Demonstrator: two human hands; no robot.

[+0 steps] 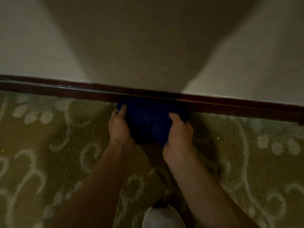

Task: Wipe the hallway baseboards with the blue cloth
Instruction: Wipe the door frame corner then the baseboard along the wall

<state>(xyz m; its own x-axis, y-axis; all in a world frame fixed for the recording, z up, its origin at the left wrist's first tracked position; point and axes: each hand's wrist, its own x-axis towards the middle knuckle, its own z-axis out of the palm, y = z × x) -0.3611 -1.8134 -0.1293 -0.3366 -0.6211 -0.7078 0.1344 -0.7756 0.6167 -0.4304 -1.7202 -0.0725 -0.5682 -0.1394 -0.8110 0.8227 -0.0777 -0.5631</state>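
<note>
Nearest me, the toe of a white shoe (162, 217) stands on the olive-green patterned carpet (49, 162). Beyond it both forearms reach forward. My left hand (119, 127) grips the left side of the bunched dark blue cloth (148, 120), thumb on top; my right hand (179, 134) clasps its right side the same way, fingers curled round the fabric. The cloth's far edge is pressed against the glossy dark brown wooden baseboard (65, 91), roughly at the middle of the visible run. Behind that rises the pale textured wall (32, 46), crossed by my shadow. I judge wiping is under way; the blur hides which stretches are clean, so both directions may remain.
</note>
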